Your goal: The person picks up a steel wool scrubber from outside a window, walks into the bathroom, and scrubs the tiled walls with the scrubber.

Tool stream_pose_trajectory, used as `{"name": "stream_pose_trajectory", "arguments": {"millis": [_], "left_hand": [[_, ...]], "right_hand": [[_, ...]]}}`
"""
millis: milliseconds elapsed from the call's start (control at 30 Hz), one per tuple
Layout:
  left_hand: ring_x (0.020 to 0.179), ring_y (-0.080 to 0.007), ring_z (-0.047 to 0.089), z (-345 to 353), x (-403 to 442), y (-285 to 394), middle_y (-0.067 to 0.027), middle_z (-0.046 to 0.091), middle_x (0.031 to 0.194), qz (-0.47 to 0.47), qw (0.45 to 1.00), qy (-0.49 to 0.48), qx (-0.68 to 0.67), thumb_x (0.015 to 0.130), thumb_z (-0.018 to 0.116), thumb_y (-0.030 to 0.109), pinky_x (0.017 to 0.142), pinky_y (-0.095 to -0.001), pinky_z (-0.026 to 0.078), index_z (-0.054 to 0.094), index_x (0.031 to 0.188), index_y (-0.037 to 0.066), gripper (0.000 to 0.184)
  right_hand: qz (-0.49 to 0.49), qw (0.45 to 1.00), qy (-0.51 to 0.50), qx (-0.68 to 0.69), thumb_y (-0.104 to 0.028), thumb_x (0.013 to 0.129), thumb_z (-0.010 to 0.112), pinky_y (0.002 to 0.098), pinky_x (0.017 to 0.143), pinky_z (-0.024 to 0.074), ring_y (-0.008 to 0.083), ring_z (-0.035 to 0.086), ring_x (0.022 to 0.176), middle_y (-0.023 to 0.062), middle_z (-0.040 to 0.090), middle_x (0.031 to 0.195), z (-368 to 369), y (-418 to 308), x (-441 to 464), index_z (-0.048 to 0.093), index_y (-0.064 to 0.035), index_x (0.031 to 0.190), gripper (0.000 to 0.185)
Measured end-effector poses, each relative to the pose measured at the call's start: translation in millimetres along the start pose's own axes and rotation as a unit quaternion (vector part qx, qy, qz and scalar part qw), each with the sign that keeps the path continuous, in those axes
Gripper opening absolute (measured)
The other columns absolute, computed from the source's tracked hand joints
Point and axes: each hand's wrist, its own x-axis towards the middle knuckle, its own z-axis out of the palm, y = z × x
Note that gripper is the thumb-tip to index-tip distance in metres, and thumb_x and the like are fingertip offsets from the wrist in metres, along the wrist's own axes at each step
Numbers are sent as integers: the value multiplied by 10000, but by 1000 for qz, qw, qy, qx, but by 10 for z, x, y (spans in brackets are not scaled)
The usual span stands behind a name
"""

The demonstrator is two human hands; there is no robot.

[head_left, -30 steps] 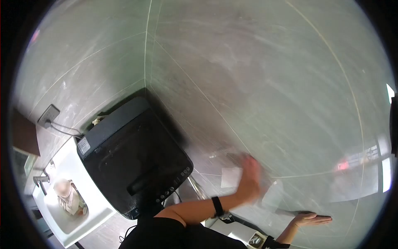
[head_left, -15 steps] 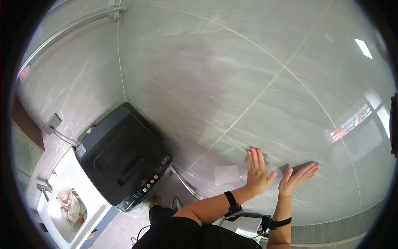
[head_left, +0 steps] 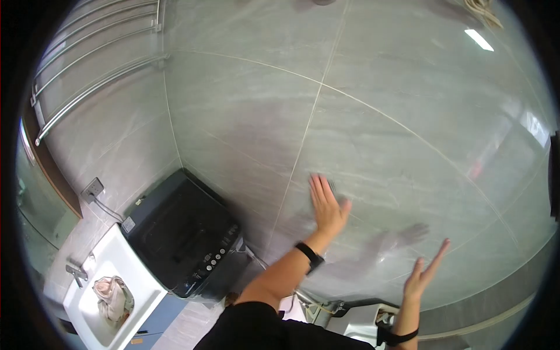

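Observation:
My left hand (head_left: 329, 211) lies flat against, or very close to, the glossy grey tiled wall (head_left: 245, 111), fingers stretched and pointing up. A small dark reflection shows beside its fingertips. Lower and to the right, my right hand (head_left: 424, 274) is raised away from the wall with its thumb and fingers apart. Its reflection appears on the tiles to the upper left. Neither hand holds anything that I can see. Black bands (head_left: 309, 256) circle both wrists.
A black top-loading washing machine (head_left: 184, 233) stands in the corner at left, beside a white sink (head_left: 149, 294) with cloth (head_left: 111, 300) in it. Metal towel rails (head_left: 105, 87) hang above. A white toilet (head_left: 359, 322) is below my arms.
My left hand has moved up and left along the wall. My right hand has dropped lower, apart from the left. The view has shifted upward, and a pale rectangular patch no longer shows.

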Motion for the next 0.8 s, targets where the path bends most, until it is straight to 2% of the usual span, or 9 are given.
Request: {"name": "stream_pose_trajectory", "arguments": {"millis": [67, 167, 233, 300, 400, 533, 633, 767, 800], "left_hand": [[1438, -517, 93, -476, 718, -158, -368, 116, 1529, 89, 994, 6, 64, 817, 685, 354, 1177, -559, 108, 134, 1470, -132, 983], [1425, -522, 127, -762, 1047, -549, -364, 156, 1518, 140, 984, -18, 108, 810, 703, 352, 1176, -555, 126, 192, 1448, -133, 951], [1422, -516, 138, -713, 556, -803, -366, 131, 1524, 93, 983, -83, 131, 798, 709, 276, 1176, -558, 128, 164, 1453, -132, 944], [1420, -513, 145, -609, -59, -1209, -380, 145, 1511, 52, 960, -194, 194, 798, 720, 320, 1170, -564, 148, 165, 1447, -140, 970], [1416, -519, 154, -680, 136, -1177, -393, 145, 1504, 136, 957, -160, 201, 798, 723, 349, 1167, -570, 153, 180, 1437, -152, 977], [1385, -522, 230, -842, 1407, -481, -344, 263, 1480, 247, 955, 3, 162, 802, 708, 424, 1146, -594, 182, 323, 1402, -110, 891], [1386, -550, 194, -839, 1404, -542, -356, 231, 1488, 236, 959, -21, 157, 745, 766, 362, 1147, -610, 172, 231, 1434, -131, 1002], [1391, -550, 184, -828, 429, -983, -371, 216, 1486, 190, 922, -291, 169, 720, 795, 336, 1147, -600, 176, 228, 1438, -128, 1026], [1389, -545, 197, -764, 552, -1019, -365, 228, 1485, 209, 938, -216, 171, 734, 782, 351, 1147, -594, 178, 253, 1428, -129, 996]], "right_hand": [[46, 999, 28, -7, -344, 1021, 448, 438, 1195, 124, 329, 176, 1483, 204, 201, 1593, -261, 144, -162, 169, 34, 1526, 691], [139, 989, 54, 1, -319, 1020, 455, 439, 1194, 129, 319, 184, 1482, 194, 212, 1592, -465, 394, -570, 176, 24, 1529, 675], [171, 983, 71, 11, -311, 1023, 452, 439, 1194, 133, 314, 186, 1483, 189, 214, 1593, -488, 488, -729, 180, 18, 1531, 663], [180, 981, 73, 11, -307, 1029, 442, 439, 1193, 136, 309, 187, 1483, 185, 214, 1594, -511, 489, -852, 186, 11, 1531, 648], [167, 981, 94, -15, -321, 1035, 427, 440, 1194, 130, 310, 179, 1485, 179, 211, 1596, -651, 278, -666, 190, 7, 1532, 640], [164, 977, 132, -46, -338, 1034, 425, 440, 1197, 122, 307, 175, 1486, 182, 210, 1595, -658, 210, -605, 185, 13, 1531, 654], [162, 980, 112, -39, -370, 1033, 418, 450, 1196, 122, 310, 171, 1486, 185, 203, 1596, -441, 105, -691, 175, 21, 1529, 678], [172, 978, 121, -19, -402, 1032, 408, 456, 1197, 113, 316, 157, 1488, 185, 184, 1600, -271, -94, -691, 156, 24, 1531, 703], [173, 976, 131, -22, -406, 1032, 409, 455, 1198, 112, 315, 156, 1488, 184, 185, 1600, -263, -129, -677, 157, 23, 1531, 705]]}}
